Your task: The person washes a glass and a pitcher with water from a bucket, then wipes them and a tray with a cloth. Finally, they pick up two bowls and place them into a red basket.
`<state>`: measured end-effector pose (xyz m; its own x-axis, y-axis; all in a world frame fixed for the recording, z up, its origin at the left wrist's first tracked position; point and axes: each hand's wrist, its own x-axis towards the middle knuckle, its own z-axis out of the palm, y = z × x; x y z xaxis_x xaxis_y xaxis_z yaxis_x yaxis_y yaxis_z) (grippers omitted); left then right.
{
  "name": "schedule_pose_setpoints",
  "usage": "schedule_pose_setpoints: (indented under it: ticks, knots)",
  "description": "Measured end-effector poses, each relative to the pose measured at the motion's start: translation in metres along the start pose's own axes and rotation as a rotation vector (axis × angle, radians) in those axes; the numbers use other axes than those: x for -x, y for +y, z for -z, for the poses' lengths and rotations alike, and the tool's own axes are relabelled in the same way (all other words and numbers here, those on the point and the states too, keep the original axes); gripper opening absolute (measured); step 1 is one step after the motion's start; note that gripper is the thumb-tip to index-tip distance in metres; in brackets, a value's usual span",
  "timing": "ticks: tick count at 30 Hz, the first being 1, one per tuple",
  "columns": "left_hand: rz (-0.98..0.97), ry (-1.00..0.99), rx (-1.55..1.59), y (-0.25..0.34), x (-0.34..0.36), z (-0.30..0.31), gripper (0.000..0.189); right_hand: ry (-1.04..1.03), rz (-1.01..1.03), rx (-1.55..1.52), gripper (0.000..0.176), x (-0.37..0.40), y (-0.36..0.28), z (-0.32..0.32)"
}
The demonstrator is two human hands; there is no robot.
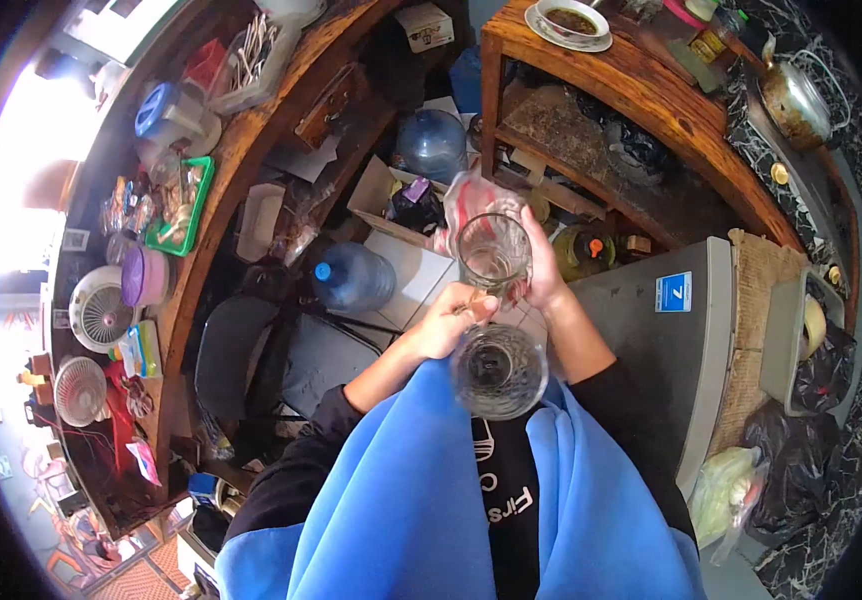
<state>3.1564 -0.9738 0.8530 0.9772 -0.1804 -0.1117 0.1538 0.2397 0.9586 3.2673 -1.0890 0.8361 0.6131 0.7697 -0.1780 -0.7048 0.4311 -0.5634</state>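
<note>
In front of my chest are two clear glasses. My left hand (448, 322) is closed, fingers pinched between the two, gripping the lower, patterned glass (500, 385) at its upper edge, where a handle would be hidden by the fingers. Above it, a second clear glass (492, 240) shows its open rim towards me. My right hand (543, 265) wraps around the side of this upper glass, with a red and white cloth (471, 195) bunched behind it. My left fingertips are right at the bottom of the upper glass.
A grey fridge (616, 330) stands at my right. Beyond is a wooden counter (641, 75) bearing a bowl (568, 20) on a saucer. Blue water jugs (353, 278), an open carton (376, 195) and a chair (236, 345) occupy the floor. A cluttered wooden shelf (226, 150) runs along the left.
</note>
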Motion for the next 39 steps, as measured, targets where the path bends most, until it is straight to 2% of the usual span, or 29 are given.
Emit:
schedule_pose_setpoints:
  ticks: [2,3,4,5,7,8,9,10,12,13,14,16,17,18,20,22,23,26,27,28,29,30,32,33,34,36,37,39]
  knots:
    - [0.012,0.042,0.039,0.000,-0.008,0.004,0.042,-0.090,-0.120,-0.206,0.051,-0.004,0.000,0.014]
    - [0.039,0.058,0.180,-0.009,-0.012,0.011,0.041,-0.093,-0.120,-0.205,0.051,-0.005,0.002,0.014]
    - [-0.020,0.044,0.296,-0.014,-0.019,0.015,0.040,-0.020,-0.162,-0.218,0.051,-0.005,0.008,0.013]
    - [-0.027,0.089,0.253,-0.012,-0.022,0.018,0.039,0.052,-0.206,-0.228,0.051,-0.004,0.011,0.007]
    - [-0.047,0.141,0.208,-0.006,-0.027,0.023,0.039,0.028,-0.240,-0.182,0.051,-0.004,0.007,-0.004]
    - [-0.079,0.243,0.062,-0.002,-0.030,0.024,0.039,0.010,-0.267,-0.141,0.052,-0.006,0.003,-0.009]
    - [-0.112,0.346,-0.085,0.004,-0.032,0.026,0.039,0.036,-0.381,-0.196,0.056,-0.016,0.011,0.006]
    - [-0.128,0.357,-0.091,0.011,-0.036,0.031,0.039,0.020,-0.384,-0.184,0.056,-0.020,0.015,0.022]
    - [-0.039,0.476,-0.132,0.026,-0.042,0.040,0.039,-0.003,-0.351,0.228,0.059,-0.018,0.017,0.030]
    - [0.037,0.579,-0.156,0.038,-0.045,0.045,0.039,-0.016,-0.355,0.237,0.059,-0.019,0.012,0.027]
    - [-0.039,0.623,-0.045,0.020,-0.053,0.065,0.039,0.016,-0.357,0.174,0.059,-0.017,-0.003,0.007]
    - [-0.044,0.622,-0.241,0.040,-0.057,0.090,0.039,0.040,-0.359,0.121,0.059,-0.023,-0.028,-0.022]
    - [0.023,0.642,-0.440,0.050,-0.057,0.103,0.039,0.019,-0.326,0.078,0.060,-0.030,-0.036,-0.033]
    - [0.018,0.650,-0.442,0.057,-0.061,0.113,0.039,-0.001,-0.293,0.032,0.062,-0.040,-0.041,-0.040]
    - [0.076,0.687,-0.826,0.069,-0.069,0.132,0.038,-0.028,-0.341,0.017,0.056,-0.068,-0.044,-0.043]
    - [0.102,0.675,-0.870,0.087,-0.078,0.150,0.037,0.058,-0.435,0.577,0.046,-0.103,-0.039,-0.038]
    - [0.097,0.640,-0.900,0.092,-0.082,0.161,0.037,0.054,-0.436,0.581,0.046,-0.120,-0.039,-0.038]
    - [0.154,0.594,-0.964,0.112,-0.092,0.196,0.036,0.063,-0.473,0.444,0.026,-0.167,-0.037,-0.044]
    - [0.096,0.574,-0.980,0.117,-0.095,0.208,0.034,0.187,-0.453,0.420,0.021,-0.179,-0.033,-0.055]
    - [0.038,0.550,-0.996,0.121,-0.097,0.221,0.031,0.185,-0.450,0.417,0.021,-0.190,-0.027,-0.058]
    - [0.062,0.466,-1.032,0.125,-0.098,0.240,0.021,0.205,-0.442,0.378,0.022,-0.201,-0.022,-0.060]
    - [0.056,0.457,-1.037,0.130,-0.100,0.259,0.021,0.228,-0.430,0.339,0.024,-0.212,-0.019,-0.064]
    - [-0.112,0.186,-0.771,0.139,-0.107,0.292,0.018,0.298,-0.427,0.325,0.020,-0.232,-0.018,-0.068]
    - [-0.103,0.084,-0.723,0.139,-0.110,0.307,0.019,0.308,-0.394,0.359,0.019,-0.242,-0.015,-0.064]
    - [-0.108,0.078,-0.716,0.139,-0.116,0.314,0.019,0.316,-0.363,0.394,0.019,-0.249,-0.015,-0.063]
    - [0.118,0.207,-0.359,0.141,-0.127,0.323,0.022,0.333,-0.312,0.372,0.017,-0.258,-0.024,-0.069]
    - [0.144,0.164,-0.392,0.138,-0.134,0.331,0.030,0.330,-0.265,0.472,0.017,-0.261,-0.030,-0.071]
    - [0.169,0.114,-0.350,0.144,-0.147,0.338,0.032,0.335,-0.212,0.577,0.017,-0.268,-0.042,-0.067]
